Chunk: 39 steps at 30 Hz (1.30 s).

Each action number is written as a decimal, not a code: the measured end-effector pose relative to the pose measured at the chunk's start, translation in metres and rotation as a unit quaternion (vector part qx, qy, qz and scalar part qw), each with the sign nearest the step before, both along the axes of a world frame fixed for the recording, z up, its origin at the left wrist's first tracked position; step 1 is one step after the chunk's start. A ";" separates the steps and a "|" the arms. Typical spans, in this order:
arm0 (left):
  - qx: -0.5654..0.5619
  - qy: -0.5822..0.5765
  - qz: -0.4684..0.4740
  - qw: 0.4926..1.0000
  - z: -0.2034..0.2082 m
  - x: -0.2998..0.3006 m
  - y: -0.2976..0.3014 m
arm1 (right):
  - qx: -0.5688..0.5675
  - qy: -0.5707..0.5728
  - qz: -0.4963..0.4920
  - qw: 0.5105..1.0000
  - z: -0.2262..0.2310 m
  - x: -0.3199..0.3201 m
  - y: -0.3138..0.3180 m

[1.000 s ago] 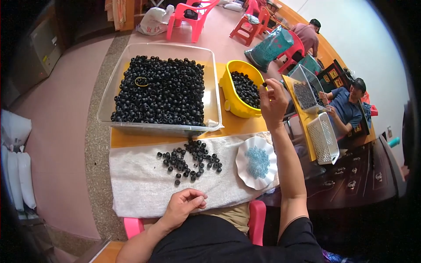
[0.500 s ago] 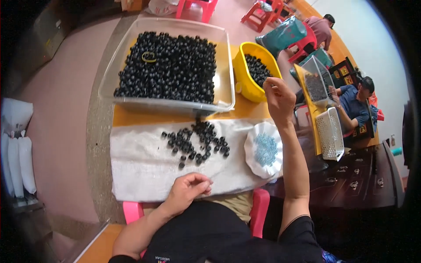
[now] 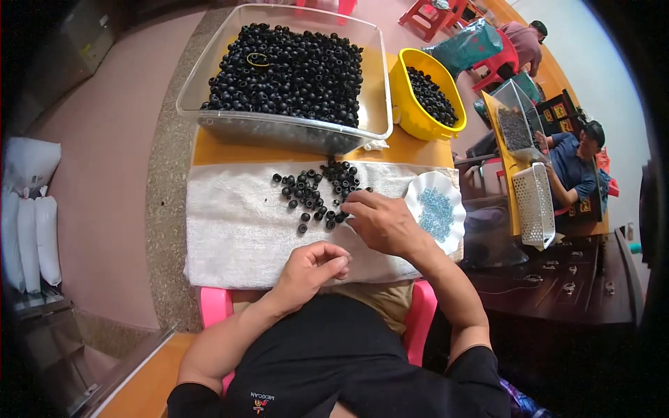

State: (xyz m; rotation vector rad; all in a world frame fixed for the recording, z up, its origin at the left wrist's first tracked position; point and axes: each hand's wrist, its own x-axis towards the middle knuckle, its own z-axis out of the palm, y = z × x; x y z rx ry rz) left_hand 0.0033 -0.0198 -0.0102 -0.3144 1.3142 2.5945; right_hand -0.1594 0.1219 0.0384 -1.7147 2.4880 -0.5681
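Note:
My right hand is bent over the right edge of a loose pile of round black beads with holes through them. Its fingertips are drawn together among the beads and hide what, if anything, they pinch. Nearer to me, my left hand hovers over the front of the white cloth, thumb and curled fingers together; anything in them is too small to see. Just right of my right hand stands a white scalloped dish of tiny pale blue beads.
Behind the cloth stands a large clear plastic bin of black beads, with a yellow ring on top. A yellow tub beside it holds more. Farther right, a co-worker sits by a clear bin and a white perforated basket.
My right hand has come from beside the yellow tub down and left to the bead pile. My left hand stays near the cloth's front. The whole view has shifted slightly.

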 end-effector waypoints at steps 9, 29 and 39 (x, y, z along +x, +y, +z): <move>0.007 0.004 0.011 1.000 0.001 0.001 0.000 | 0.071 0.052 0.004 0.996 -0.002 0.005 -0.004; 0.023 0.002 0.029 0.999 -0.003 0.002 0.005 | 0.052 0.100 0.035 0.993 -0.009 0.017 0.011; 0.020 0.027 0.071 0.997 0.001 0.002 0.007 | -0.182 -0.088 0.004 0.979 0.001 0.060 0.018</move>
